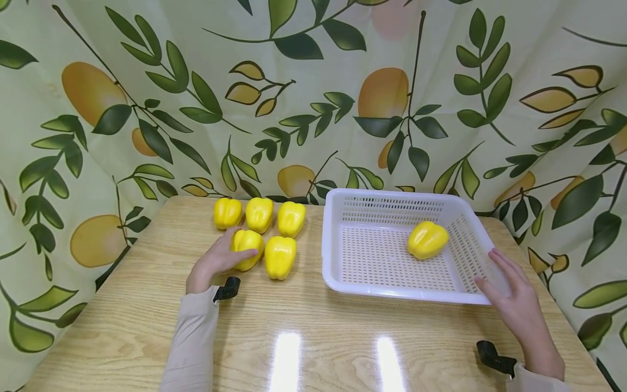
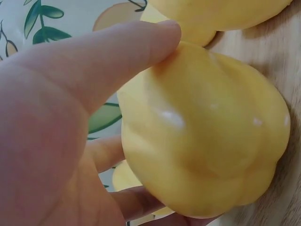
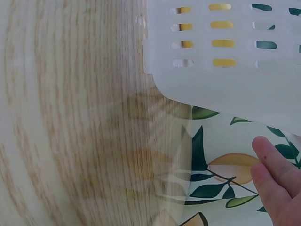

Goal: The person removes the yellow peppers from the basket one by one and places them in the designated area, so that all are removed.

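My left hand (image 1: 220, 260) holds a yellow bell pepper (image 1: 247, 246), front left in a small group on the table. The left wrist view shows the thumb on the near side of this pepper (image 2: 207, 136) and fingers curled beneath its other side. Close by on its right stands another yellow pepper (image 1: 280, 257). Behind them are three more: a left one (image 1: 227, 213), a middle one (image 1: 259, 214) and a right one (image 1: 291, 219). My right hand (image 1: 519, 302), fingers fairly straight, is at the right rim of a white plastic basket (image 1: 392, 294). One yellow pepper (image 1: 428, 240) lies inside the basket.
Everything stands on a wood-grain table (image 1: 254, 332). A curtain (image 1: 313, 141) printed with leaves and fruit hangs behind and along both sides. Black wrist mounts, one on the left (image 1: 227, 288) and one on the right (image 1: 495, 357), sit at the cuffs.
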A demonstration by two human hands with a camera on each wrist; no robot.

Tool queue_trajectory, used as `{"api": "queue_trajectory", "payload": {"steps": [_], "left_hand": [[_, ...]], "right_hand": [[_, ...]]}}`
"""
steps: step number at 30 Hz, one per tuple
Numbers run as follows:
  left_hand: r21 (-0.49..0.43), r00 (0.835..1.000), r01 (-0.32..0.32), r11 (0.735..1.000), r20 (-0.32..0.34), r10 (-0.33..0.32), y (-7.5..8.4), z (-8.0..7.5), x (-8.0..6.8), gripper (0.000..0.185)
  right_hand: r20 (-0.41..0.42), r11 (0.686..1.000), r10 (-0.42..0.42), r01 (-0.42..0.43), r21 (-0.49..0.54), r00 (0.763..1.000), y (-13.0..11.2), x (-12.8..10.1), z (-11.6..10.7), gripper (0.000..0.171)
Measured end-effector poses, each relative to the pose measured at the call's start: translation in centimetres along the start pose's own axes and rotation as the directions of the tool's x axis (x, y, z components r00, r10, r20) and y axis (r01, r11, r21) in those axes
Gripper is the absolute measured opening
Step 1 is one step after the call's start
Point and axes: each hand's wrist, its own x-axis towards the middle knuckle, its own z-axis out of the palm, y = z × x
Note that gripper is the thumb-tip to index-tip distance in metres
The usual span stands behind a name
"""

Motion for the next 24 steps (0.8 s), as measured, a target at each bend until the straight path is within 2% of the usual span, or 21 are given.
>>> {"api": "queue_trajectory", "payload": {"steps": [13, 24], "left_hand": [[-0.099, 0.999, 0.04, 0.994, 0.018, -0.038, -0.68, -0.6, -0.33, 0.086], [-0.101, 0.999, 0.046, 0.994, 0.024, -0.044, -0.63, -0.5, -0.31, 0.085]], "right_hand": [[0.008, 1.0, 0.004, -0.004, 0.006, 1.0, -0.07, 0.08, -0.07, 0.071], [0.011, 1.0, 0.004, -0.004, -0.002, 1.0, -0.01, 0.03, -0.07, 0.071]]}}
